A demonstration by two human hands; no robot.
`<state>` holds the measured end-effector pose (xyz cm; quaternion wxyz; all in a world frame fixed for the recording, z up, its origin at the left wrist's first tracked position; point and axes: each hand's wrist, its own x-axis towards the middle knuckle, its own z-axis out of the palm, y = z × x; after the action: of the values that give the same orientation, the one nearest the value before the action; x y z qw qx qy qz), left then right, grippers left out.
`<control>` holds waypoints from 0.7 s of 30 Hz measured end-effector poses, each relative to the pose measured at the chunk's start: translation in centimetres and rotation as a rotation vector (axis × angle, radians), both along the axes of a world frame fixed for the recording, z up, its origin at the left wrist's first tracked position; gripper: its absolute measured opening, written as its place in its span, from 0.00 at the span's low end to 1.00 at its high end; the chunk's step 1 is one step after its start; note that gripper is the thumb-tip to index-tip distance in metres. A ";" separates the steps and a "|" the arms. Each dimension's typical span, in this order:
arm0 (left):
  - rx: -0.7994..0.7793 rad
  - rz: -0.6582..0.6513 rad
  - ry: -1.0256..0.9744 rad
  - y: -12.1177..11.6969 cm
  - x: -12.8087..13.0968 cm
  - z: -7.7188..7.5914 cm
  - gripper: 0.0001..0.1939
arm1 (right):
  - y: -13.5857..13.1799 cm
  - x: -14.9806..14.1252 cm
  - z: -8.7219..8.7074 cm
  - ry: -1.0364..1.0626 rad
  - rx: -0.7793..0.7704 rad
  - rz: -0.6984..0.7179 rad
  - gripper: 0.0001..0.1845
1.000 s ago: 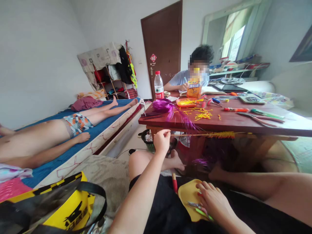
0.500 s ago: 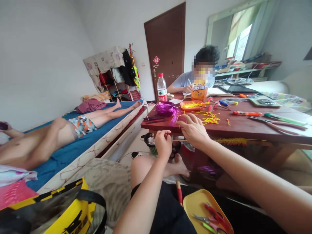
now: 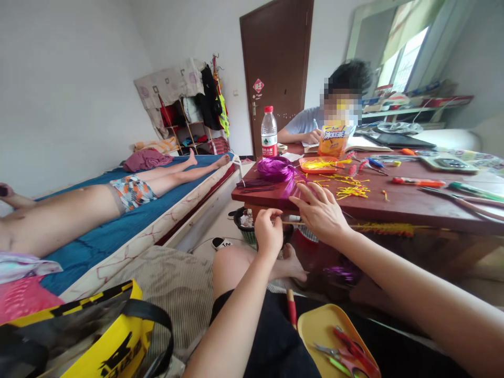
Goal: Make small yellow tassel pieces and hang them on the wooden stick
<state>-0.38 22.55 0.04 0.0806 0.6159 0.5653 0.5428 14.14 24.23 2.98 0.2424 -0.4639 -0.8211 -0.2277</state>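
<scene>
Now, off the tray (image 3: 313,328), the right hand (image 3: 321,212) is reaching to purple strands (image 3: 275,169), grip unclear, seemingly joining the left hand (image 3: 269,231), which is pinching a stick (image 3: 291,224).

The thin stick (image 3: 290,223) is tan, its fringe (image 3: 389,229) yellow-orange; the looped strands (image 3: 273,169) are purple; the short pieces (image 3: 353,191) yellow; the table (image 3: 397,202) reddish brown; the lap tray (image 3: 313,326) mustard; the bag (image 3: 136,336) yellow and black; the blanket (image 3: 177,294) striped greyish beige.
</scene>
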 end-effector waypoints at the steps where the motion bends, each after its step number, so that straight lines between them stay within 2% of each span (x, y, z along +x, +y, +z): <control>1: -0.002 0.000 0.003 0.0 0.1 0.0 0.10 | 0.0 0.1 -0.1 -0.006 0.002 0.000 0.20; 12: -0.138 -0.039 0.058 -0.6 1.8 1.6 0.13 | -0.4 2.1 -1.0 0.027 -0.046 0.052 0.21; 17: -0.319 -0.071 -0.004 -0.9 2.1 1.8 0.05 | -0.4 2.5 -0.5 0.161 -0.116 0.107 0.20; 19: -0.378 -0.119 -0.077 -0.9 1.7 2.5 0.09 | -0.7 2.4 -0.1 0.251 -0.153 0.131 0.20; 21: -0.443 -0.219 -0.177 -0.9 1.3 3.8 0.12 | -1.4 2.1 0.2 0.379 -0.194 0.132 0.20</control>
<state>0.90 21.70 3.86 0.3206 0.5909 0.5911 0.4456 16.24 22.81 3.13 0.3612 -0.4648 -0.8074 -0.0401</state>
